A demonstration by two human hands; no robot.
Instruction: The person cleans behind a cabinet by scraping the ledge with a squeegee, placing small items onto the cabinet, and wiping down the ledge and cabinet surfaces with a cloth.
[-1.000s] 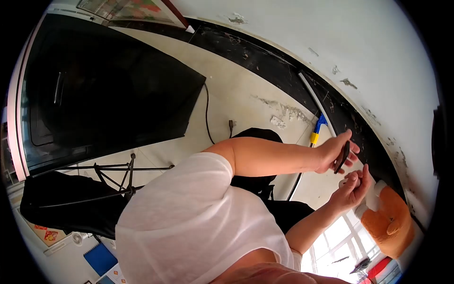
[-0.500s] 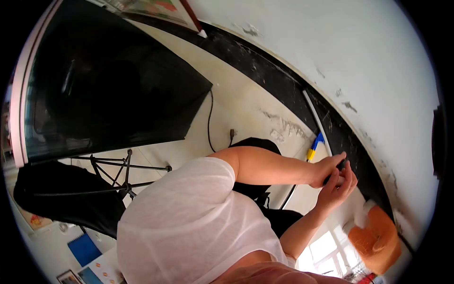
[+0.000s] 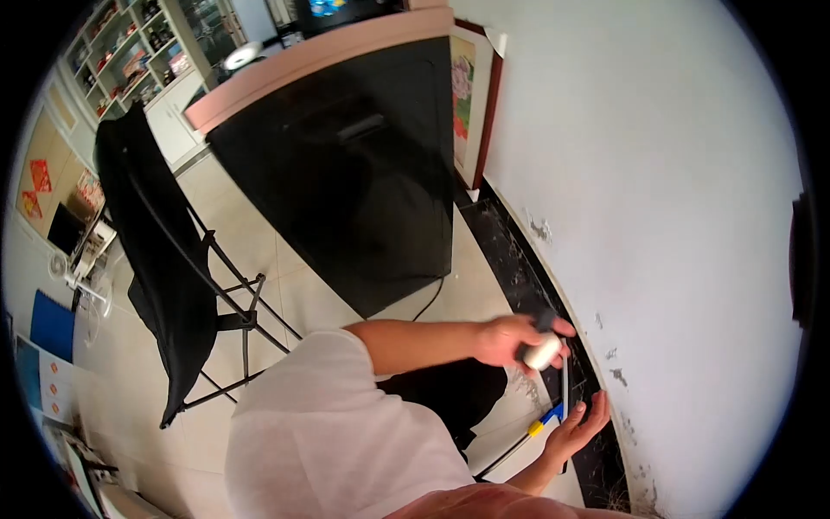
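My left hand (image 3: 508,340) is closed around a small black and white object (image 3: 543,351), which motion blur keeps me from naming. It is held out near the foot of the wall. Lower and to the right, my right hand (image 3: 581,426) is open, its fingers apart with nothing in them. Beside it stands a long-handled tool, possibly a squeegee, with a blue and yellow joint (image 3: 545,419) and a pale bar across its end. Its dark handle runs down toward my body.
A large black cabinet (image 3: 346,173) with a pink top edge stands ahead, its cord on the floor. A black folding chair (image 3: 164,251) is at the left. A framed picture (image 3: 474,104) leans on the white wall (image 3: 640,190), above dark marble skirting (image 3: 501,251).
My hands, earlier together around the dark object, have separated; the left holds it and the right is open. The view has swung, bringing in the shelves and more of the chair.
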